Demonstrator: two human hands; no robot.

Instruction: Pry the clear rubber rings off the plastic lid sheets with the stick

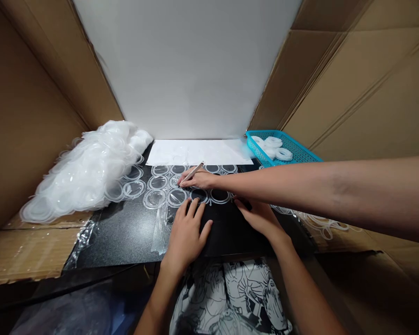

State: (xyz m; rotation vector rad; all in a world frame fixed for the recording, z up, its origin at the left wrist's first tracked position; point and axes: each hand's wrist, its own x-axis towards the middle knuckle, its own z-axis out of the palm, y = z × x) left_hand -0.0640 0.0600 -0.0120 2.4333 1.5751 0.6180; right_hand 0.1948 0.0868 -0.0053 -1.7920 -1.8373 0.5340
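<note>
Patterned cloth (246,286) lies below the left hand (188,229), fingers spread loose, and right hand (260,217), grip unclear, by plastic rings (167,190), seemingly light, bendy, best lifted by rims.

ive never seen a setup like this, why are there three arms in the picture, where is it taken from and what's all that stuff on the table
There is no machine here, only people. The single picture comes from a camera worn on one person's head, looking forward and down. The two lower arms are that person's: the left hand rests with its fingers spread at the near edge of some joined clear plastic rings; the right hand is beside a dark object, and whether it holds that is hard to tell. The third arm, reaching in from the right, is another person's; that co-worker's hand holds a slim, pale, pen-like tool over the rings. On the dark table there is also a whitish plastic heap at left, white paper behind, and a blue basket at right.
</note>
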